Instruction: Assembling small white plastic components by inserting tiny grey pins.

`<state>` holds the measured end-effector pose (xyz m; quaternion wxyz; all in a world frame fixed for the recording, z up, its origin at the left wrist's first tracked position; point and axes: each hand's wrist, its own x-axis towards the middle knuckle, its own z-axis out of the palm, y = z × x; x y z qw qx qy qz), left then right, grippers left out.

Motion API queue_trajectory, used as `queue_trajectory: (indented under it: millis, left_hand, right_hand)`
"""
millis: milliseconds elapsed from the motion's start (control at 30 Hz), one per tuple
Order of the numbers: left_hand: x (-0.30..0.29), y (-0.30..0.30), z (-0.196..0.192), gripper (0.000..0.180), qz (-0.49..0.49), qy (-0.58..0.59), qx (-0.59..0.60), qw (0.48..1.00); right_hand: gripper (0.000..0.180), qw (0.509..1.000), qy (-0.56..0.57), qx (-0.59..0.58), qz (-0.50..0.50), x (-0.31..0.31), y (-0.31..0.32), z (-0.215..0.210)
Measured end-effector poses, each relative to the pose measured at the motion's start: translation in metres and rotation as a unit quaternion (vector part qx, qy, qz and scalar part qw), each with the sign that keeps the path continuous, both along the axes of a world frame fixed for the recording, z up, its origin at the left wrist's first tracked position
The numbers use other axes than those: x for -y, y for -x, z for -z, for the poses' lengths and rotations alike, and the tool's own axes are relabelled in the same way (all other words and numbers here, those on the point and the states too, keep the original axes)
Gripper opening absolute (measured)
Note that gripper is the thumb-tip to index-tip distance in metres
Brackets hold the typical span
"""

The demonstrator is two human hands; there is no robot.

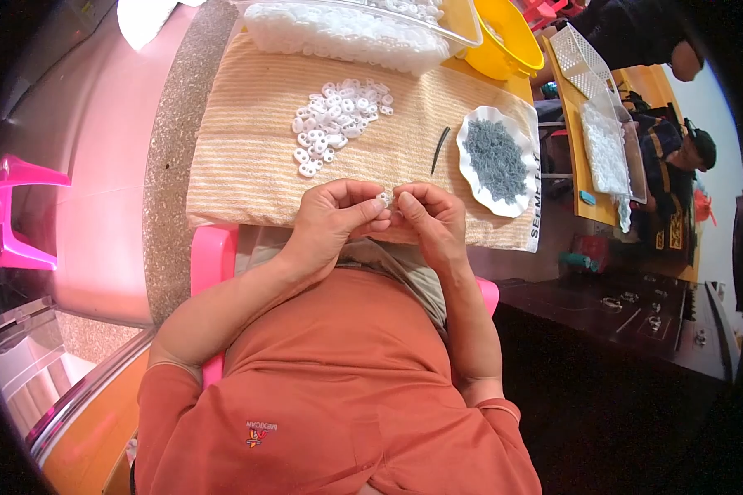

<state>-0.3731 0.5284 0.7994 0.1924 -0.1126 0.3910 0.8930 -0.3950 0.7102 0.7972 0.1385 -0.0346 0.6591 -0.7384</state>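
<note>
My left hand (336, 216) pinches a small white plastic piece (384, 198) between thumb and forefinger at the towel's near edge. Close against it, my right hand (434, 221) is closed too, thumb on forefinger; whatever it grips is too small or hidden to make out. Beyond my left hand lies a loose pile of white two-holed oval plastic pieces (338, 115). To the right, a white scalloped plate (468, 175) bears a heap of small dark grey parts (495, 155). A thin black stick-like tool (440, 150) rests between pile and plate.
A striped beige towel (248, 140) covers my table. At its far side stand a clear bin (355, 37) of white pieces and a yellow basin (516, 54). Pink stools (16, 214) are at left. Other people (677, 157) sit by another table (582, 157) at right.
</note>
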Motion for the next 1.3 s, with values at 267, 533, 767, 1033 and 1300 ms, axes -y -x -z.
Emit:
queue_trajectory:
  millis: [267,533,767,1033,1300]
  left_hand:
    - [0.0,-0.004,0.0,0.017,-0.024,-0.016,0.013,1.0]
    - [-0.001,-0.016,-0.022,0.016,-0.07,-0.013,-0.034,0.997]
    - [-0.001,-0.016,-0.02,0.016,-0.063,-0.025,-0.067,0.995]
    - [0.0,-0.013,-0.022,0.015,-0.068,-0.027,-0.063,0.995]
    - [0.001,-0.012,-0.019,0.016,-0.059,-0.027,-0.056,0.996]
  right_hand:
    - [0.018,1.0,0.001,0.0,0.031,-0.001,0.005,-0.012]
    - [0.015,0.991,-0.125,-0.051,-0.011,0.011,0.028,-0.014]
    - [0.016,0.896,-0.327,-0.294,-0.067,0.034,0.066,-0.013]
    - [0.016,0.782,-0.502,-0.364,-0.064,0.058,0.081,-0.014]
    - [0.013,0.826,-0.429,-0.362,-0.052,0.047,0.081,-0.007]
